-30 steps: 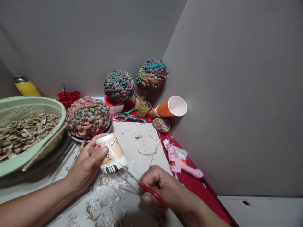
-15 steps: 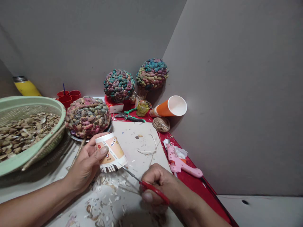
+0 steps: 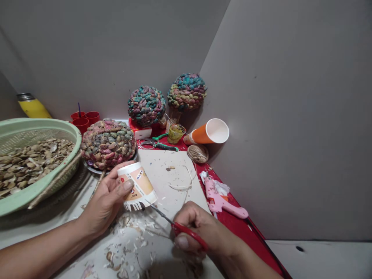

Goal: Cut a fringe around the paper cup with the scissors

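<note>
My left hand (image 3: 112, 193) is closed around a printed paper cup (image 3: 138, 184), thumb on its near side. The cup is tilted, and a row of narrow cut strips fringes its lower edge. My right hand (image 3: 194, 228) grips red-handled scissors (image 3: 162, 214), whose blades look nearly closed and reach the cup's lower rim at the right end of the fringe. Below the cup, scraps and shells (image 3: 124, 240) litter the white board (image 3: 162, 166).
At left stands a green basket (image 3: 65, 124) of shells. Shell-covered balls (image 3: 109, 145) sit behind my hands. Pliers (image 3: 159, 144), an orange cup stack (image 3: 200, 133), a twine coil (image 3: 198, 154) and a pink glue gun (image 3: 217, 199) lie on the red cloth (image 3: 247, 232).
Very little differs. The cup and the scissors hold almost the same place, with the blades still at the rim. The whole view has shifted slightly.
</note>
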`<state>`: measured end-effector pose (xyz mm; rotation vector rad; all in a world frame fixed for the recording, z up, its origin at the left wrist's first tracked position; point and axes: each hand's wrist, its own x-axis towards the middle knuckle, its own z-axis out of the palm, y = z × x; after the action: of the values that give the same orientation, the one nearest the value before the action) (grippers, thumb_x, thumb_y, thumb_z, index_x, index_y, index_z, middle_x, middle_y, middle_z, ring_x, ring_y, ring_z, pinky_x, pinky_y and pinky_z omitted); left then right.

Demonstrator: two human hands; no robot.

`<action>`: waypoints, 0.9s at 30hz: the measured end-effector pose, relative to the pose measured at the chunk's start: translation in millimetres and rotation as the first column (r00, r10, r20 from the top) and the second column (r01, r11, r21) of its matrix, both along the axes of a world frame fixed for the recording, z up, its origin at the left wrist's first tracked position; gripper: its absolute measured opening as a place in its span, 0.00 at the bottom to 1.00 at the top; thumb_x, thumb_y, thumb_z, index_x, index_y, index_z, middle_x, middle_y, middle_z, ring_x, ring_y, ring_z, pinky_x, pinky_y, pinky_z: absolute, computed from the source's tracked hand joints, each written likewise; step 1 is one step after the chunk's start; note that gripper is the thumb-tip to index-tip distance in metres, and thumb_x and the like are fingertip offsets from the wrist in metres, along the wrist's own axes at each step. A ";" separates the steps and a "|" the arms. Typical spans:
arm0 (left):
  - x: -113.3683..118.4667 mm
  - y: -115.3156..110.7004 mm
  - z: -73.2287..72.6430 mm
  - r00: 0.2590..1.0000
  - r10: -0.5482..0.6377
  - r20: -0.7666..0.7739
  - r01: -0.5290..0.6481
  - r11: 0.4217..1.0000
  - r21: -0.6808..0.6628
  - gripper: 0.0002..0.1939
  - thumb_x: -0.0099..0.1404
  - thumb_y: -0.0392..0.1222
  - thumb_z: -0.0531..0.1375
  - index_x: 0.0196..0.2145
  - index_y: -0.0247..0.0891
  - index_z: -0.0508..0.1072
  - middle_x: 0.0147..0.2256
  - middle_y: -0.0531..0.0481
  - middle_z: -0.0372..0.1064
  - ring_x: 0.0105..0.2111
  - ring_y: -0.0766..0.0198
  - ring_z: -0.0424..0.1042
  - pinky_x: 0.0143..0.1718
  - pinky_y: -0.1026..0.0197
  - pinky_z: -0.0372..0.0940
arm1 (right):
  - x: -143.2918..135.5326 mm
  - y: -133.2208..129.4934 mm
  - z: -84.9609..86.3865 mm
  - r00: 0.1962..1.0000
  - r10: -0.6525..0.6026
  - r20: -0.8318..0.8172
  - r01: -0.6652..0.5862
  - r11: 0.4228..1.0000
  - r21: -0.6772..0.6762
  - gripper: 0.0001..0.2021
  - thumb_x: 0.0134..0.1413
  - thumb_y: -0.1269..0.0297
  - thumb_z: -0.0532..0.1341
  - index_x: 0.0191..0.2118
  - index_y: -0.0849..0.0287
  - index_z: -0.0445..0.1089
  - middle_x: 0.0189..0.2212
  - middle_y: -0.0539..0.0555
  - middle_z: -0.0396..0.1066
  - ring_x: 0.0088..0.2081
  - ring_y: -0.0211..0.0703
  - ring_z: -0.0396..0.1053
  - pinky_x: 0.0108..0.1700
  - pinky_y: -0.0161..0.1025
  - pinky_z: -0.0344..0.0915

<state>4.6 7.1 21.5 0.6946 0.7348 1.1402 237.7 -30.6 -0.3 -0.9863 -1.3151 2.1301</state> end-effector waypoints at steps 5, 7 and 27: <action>-2.3 -0.2 1.7 1.000 -0.021 -0.012 0.021 0.999 0.047 0.40 0.56 0.41 0.71 0.64 0.44 0.63 0.46 0.41 0.79 0.44 0.49 0.79 0.44 0.53 0.74 | -0.5 1.1 5.0 1.000 0.003 0.027 -0.003 1.000 -0.020 0.32 0.35 0.41 0.74 0.11 0.62 0.58 0.07 0.43 0.54 0.09 0.24 0.47 0.10 0.25 0.43; -3.0 -0.2 2.1 1.000 -0.017 -0.021 0.018 0.998 0.068 0.39 0.57 0.41 0.70 0.64 0.43 0.64 0.49 0.40 0.78 0.47 0.48 0.78 0.47 0.51 0.73 | 0.2 1.1 5.3 0.999 -0.003 0.041 0.003 1.000 -0.013 0.33 0.34 0.41 0.74 0.11 0.62 0.57 0.07 0.43 0.53 0.09 0.23 0.47 0.10 0.24 0.42; -4.4 -3.9 5.9 0.996 -0.009 -0.083 0.024 0.984 0.179 0.31 0.56 0.42 0.71 0.57 0.48 0.72 0.50 0.45 0.78 0.53 0.47 0.74 0.53 0.51 0.70 | 6.4 1.4 -10.7 0.999 0.041 0.015 -0.039 0.995 -0.092 0.31 0.34 0.42 0.74 0.12 0.63 0.61 0.08 0.45 0.58 0.09 0.26 0.51 0.10 0.25 0.46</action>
<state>0.2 3.2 27.4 0.9024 0.6994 1.1782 244.1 -29.2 -11.0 -1.0243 -1.2653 2.2345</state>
